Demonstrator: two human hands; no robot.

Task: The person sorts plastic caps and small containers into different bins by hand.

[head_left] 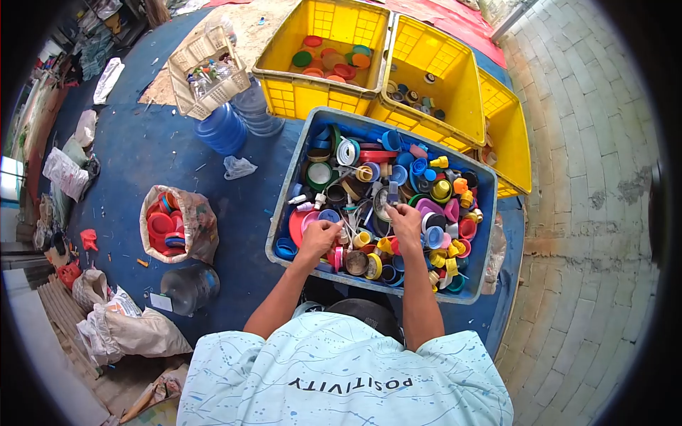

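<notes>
A blue tub (280, 206) full of mixed plastic caps and lids sits right in front of me. Over its near left part is my left hand (321, 238), fingers pinched together beside a pink lid (310, 219) and small white pieces; whatever the fingertips hold is too small to make out. My right hand (406, 222) reaches over the middle of the pile. Its thumb and fingers are closed at the edge of a greyish round lid (381, 204), seemingly gripping it. Yellow caps (442, 189) and an orange cap (460, 186) lie to its right.
Yellow crates (320, 99) with sorted caps stand behind the tub. Left of them, a beige basket (186, 99) rests by blue water jugs (220, 131). A sack (202, 220) of red lids and a clear jug (192, 290) are on the left. A block wall (582, 213) borders the right.
</notes>
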